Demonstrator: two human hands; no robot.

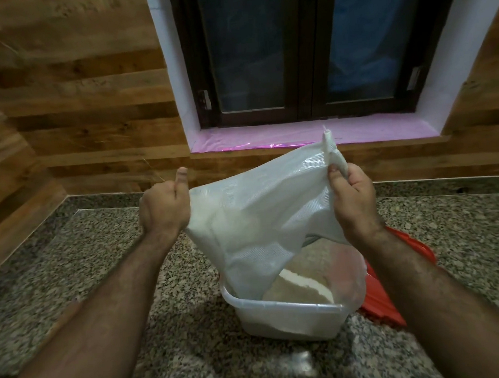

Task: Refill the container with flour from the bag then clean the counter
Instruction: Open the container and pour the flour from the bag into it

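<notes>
Wood-panelled walls (83,91) and a dark-framed window (305,48) rise behind a speckled granite counter (83,263), the window's sill (387,127) covered in pink film directly beyond the container that serves as the scene's centre. On the counter near its front edge sits that container (286,315), a clear rectangular plastic tub holding a sloping heap of pale flour (296,287) that lies banked toward its far-right side.

Above the container, a person holds a white woven flour bag (259,215) upside down, its open mouth hanging down inside the tub's left half and its body stretched out between both hands. The left hand (165,208), up and to the left of the container, is closed in a fist around a gathered corner of the bag, thumb sticking upward. The right hand (353,198), up and to the right of the container, pinches the opposite corner between thumb and curled fingers, a tuft of the fabric poking up above the grip. Both bare forearms reach in from the near edge on either side of the tub.

Just beside the container's right wall, partly tucked behind it, a red lid (381,301) lies flat on the granite.
</notes>
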